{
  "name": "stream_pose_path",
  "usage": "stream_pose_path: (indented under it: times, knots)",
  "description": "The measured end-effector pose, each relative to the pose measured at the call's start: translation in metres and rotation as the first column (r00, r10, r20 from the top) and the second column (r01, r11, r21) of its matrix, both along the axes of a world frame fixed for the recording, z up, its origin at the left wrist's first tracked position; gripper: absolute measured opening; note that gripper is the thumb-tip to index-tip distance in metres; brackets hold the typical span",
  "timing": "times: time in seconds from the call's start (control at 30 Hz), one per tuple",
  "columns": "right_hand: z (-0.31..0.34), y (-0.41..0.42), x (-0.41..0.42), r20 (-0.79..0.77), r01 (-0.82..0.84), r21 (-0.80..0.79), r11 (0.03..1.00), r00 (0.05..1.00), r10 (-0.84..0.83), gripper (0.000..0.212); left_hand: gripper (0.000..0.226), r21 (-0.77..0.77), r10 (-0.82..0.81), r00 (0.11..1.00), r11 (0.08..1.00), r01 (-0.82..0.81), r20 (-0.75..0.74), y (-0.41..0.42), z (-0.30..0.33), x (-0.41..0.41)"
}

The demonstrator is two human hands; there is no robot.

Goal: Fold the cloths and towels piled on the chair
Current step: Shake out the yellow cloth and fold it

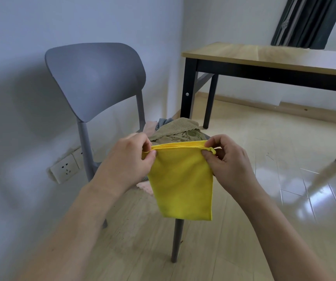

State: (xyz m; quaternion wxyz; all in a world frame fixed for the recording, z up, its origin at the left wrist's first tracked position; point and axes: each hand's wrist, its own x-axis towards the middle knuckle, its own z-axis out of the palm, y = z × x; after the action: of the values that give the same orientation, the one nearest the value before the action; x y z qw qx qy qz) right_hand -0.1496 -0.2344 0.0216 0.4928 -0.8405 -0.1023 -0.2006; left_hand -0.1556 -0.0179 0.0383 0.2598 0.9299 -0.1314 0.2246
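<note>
Pinching both top corners, left hand (131,157) and right hand (229,159) fingers suspend the doubled yellow microfibre cloth (181,179), aligning edges.

The yellow cloth (181,179) hangs in open air before the chair (94,82), screening the seat's front. Behind it the towel pile (175,130) covers the seat, the backrest walling off the far left. To the right, open floor (264,189) runs to the desk (264,57) legs; the wall (21,98) closes the left.
</note>
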Motion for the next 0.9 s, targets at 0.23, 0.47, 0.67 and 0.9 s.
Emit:
stream_pose_path:
  times: [0.23,0.47,0.67,0.9]
  knots:
    - [0.008,0.000,-0.007,-0.049,-0.064,-0.300,0.952,0.997,0.052,0.017,0.014,0.063,-0.087,0.996,0.994,0.089,-0.034,0.008,0.003,-0.003]
    - [0.003,0.005,0.000,-0.138,-0.077,-0.559,0.825,0.990,-0.001,0.010,0.009,0.141,-0.224,0.970,0.962,0.236,-0.094,0.011,-0.002,0.000]
    - [0.002,0.006,0.002,-0.146,-0.067,-0.601,0.796,0.989,-0.027,0.013,0.028,0.244,-0.214,0.961,0.936,0.253,-0.178,0.009,-0.007,0.002]
    - [0.004,0.005,0.000,-0.122,-0.054,-0.633,0.772,0.992,-0.030,0.028,0.013,0.235,-0.222,0.960,0.937,0.259,-0.171,0.002,-0.006,-0.004]
